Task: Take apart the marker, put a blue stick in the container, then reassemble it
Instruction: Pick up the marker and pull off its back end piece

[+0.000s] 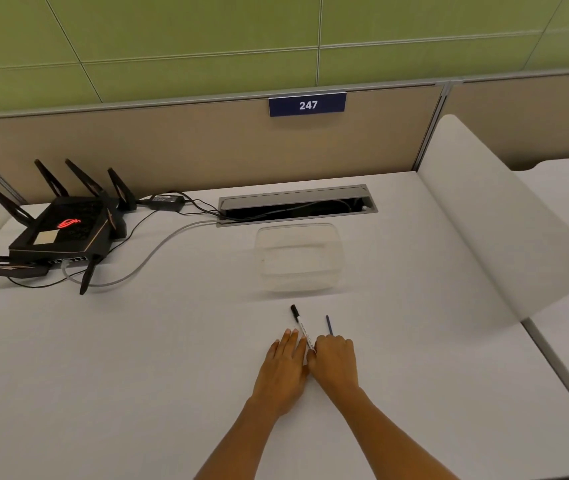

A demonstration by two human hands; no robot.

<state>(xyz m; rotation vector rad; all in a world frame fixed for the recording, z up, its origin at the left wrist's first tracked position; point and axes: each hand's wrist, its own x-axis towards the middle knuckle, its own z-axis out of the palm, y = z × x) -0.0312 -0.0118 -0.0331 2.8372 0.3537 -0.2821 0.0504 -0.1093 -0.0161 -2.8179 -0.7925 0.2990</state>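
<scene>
2 hands (310, 362) seemingly grip marker (299, 322) beside stick (329, 324).

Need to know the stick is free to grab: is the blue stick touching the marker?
Apart. The head view shows a clear strip of bare table between the blue stick and the marker along their visible lengths.

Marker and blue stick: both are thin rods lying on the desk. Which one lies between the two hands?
The marker, white with a black cap. Its near end sits between the left hand and right hand; the shorter blue stick lies beyond the right hand's knuckles.
</scene>
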